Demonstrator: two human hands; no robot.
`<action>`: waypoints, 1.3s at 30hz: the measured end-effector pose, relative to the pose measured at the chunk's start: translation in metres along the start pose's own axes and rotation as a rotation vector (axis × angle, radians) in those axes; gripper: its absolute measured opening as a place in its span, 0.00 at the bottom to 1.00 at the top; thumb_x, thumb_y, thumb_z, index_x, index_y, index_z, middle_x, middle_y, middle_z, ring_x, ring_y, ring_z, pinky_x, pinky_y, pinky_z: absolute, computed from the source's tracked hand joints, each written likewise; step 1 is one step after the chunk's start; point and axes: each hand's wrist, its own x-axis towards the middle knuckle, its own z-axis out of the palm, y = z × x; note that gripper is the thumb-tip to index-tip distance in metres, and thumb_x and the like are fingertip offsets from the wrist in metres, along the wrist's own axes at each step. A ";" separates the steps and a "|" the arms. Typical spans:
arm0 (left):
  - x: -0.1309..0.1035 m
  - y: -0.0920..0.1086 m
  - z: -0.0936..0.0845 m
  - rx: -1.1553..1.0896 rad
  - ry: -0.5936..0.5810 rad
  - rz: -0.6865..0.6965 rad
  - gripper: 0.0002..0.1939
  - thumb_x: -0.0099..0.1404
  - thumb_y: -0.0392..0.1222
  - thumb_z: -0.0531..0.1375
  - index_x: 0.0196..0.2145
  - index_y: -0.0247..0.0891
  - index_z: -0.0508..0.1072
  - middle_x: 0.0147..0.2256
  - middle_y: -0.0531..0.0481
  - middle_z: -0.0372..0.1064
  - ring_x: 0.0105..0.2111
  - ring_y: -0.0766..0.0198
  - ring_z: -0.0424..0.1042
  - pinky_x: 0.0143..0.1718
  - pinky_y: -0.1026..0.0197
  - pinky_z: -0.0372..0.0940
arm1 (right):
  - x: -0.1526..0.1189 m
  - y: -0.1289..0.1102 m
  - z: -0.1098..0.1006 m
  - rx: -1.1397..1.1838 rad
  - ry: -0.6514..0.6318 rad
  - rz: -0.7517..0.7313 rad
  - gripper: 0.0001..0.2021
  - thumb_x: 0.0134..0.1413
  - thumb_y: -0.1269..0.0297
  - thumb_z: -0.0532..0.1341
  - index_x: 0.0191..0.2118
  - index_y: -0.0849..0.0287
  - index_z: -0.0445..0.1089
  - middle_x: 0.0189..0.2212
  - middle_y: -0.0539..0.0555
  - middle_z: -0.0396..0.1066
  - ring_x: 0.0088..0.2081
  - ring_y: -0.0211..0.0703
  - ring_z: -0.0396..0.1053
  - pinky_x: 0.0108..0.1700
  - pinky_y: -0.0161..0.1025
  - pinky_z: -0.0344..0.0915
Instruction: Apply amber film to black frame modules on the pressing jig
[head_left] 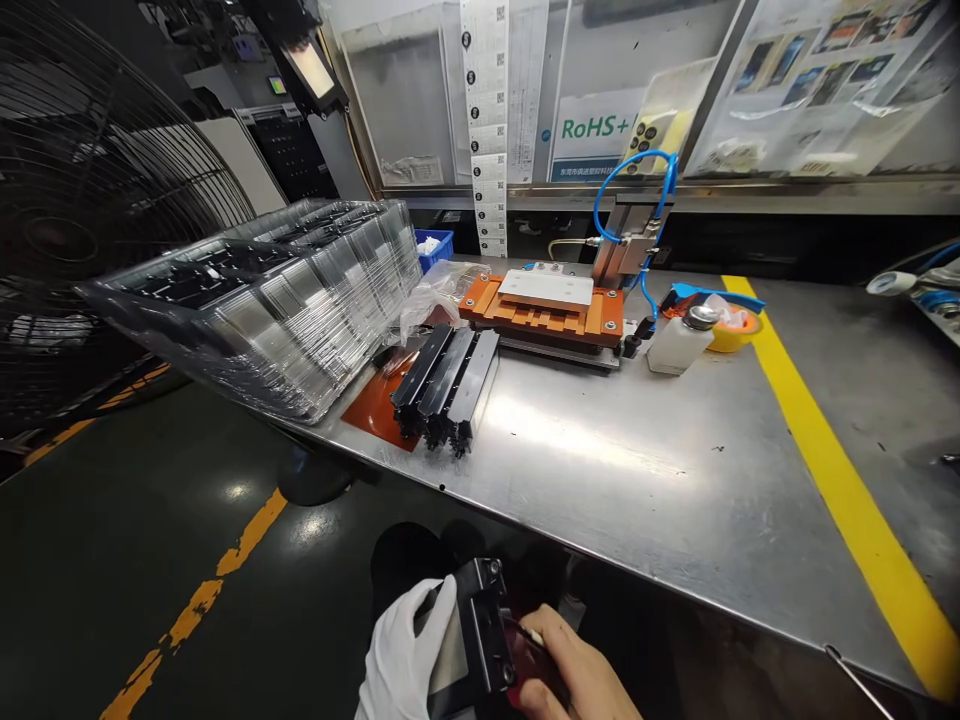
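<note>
At the bottom of the view, in front of the bench edge, my left hand (409,650) in a white glove is closed round a black plastic part (487,625). The part is held tilted, with a flat pale grey face showing beside the thumb. My bare right hand (574,665) is closed on a dark red object (529,655) at the part's right edge. Its kind is mostly hidden by my fingers. On the bench, long black plastic parts (435,385) lie side by side, partly on an orange-brown sheet (367,410).
Wrapped stacks of clear trays (322,310) fill the bench's left end. Behind stands an orange fixture (540,310) with a metal plate and blue air hose. A white bottle (675,345) and yellow tape roll (731,330) sit right of it. A large fan (90,200) is far left.
</note>
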 end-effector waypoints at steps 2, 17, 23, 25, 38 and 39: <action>0.000 0.000 0.005 0.003 0.028 0.017 0.35 0.53 0.41 0.59 0.61 0.46 0.64 0.52 0.41 0.69 0.48 0.46 0.72 0.48 0.50 0.68 | 0.003 0.000 0.003 -0.041 0.029 -0.019 0.26 0.60 0.35 0.47 0.33 0.54 0.65 0.29 0.50 0.68 0.28 0.39 0.68 0.30 0.33 0.65; 0.028 -0.030 -0.022 0.367 -0.343 0.130 0.44 0.47 0.24 0.54 0.62 0.49 0.60 0.52 0.40 0.68 0.49 0.46 0.70 0.48 0.43 0.65 | 0.010 0.016 0.029 0.348 -0.250 0.459 0.23 0.65 0.42 0.45 0.39 0.55 0.67 0.23 0.49 0.74 0.19 0.37 0.69 0.24 0.32 0.63; 0.037 -0.021 -0.025 0.464 -0.450 0.180 0.46 0.47 0.20 0.50 0.63 0.47 0.60 0.54 0.36 0.68 0.49 0.45 0.70 0.48 0.43 0.64 | 0.014 0.028 0.046 0.355 -0.195 0.501 0.23 0.63 0.43 0.48 0.36 0.57 0.68 0.19 0.49 0.74 0.14 0.33 0.65 0.16 0.29 0.53; 0.040 -0.018 -0.026 0.473 -0.467 0.185 0.45 0.48 0.20 0.50 0.63 0.46 0.60 0.53 0.36 0.68 0.49 0.45 0.70 0.47 0.43 0.65 | 0.013 0.030 0.049 0.433 -0.162 0.538 0.25 0.60 0.39 0.50 0.37 0.58 0.69 0.18 0.48 0.73 0.13 0.33 0.64 0.16 0.29 0.52; 0.042 -0.012 -0.023 0.450 -0.559 0.202 0.44 0.49 0.20 0.49 0.63 0.45 0.60 0.54 0.35 0.68 0.49 0.42 0.71 0.47 0.41 0.65 | 0.009 0.030 0.052 0.876 -0.135 0.760 0.45 0.44 0.25 0.51 0.50 0.64 0.71 0.16 0.46 0.64 0.16 0.35 0.59 0.20 0.33 0.56; 0.042 -0.013 -0.024 0.429 -0.558 0.201 0.44 0.48 0.21 0.50 0.63 0.45 0.60 0.54 0.35 0.68 0.49 0.42 0.70 0.47 0.41 0.64 | 0.007 0.033 0.046 0.793 -0.096 0.688 0.42 0.49 0.27 0.51 0.53 0.61 0.70 0.20 0.49 0.67 0.19 0.37 0.64 0.24 0.36 0.61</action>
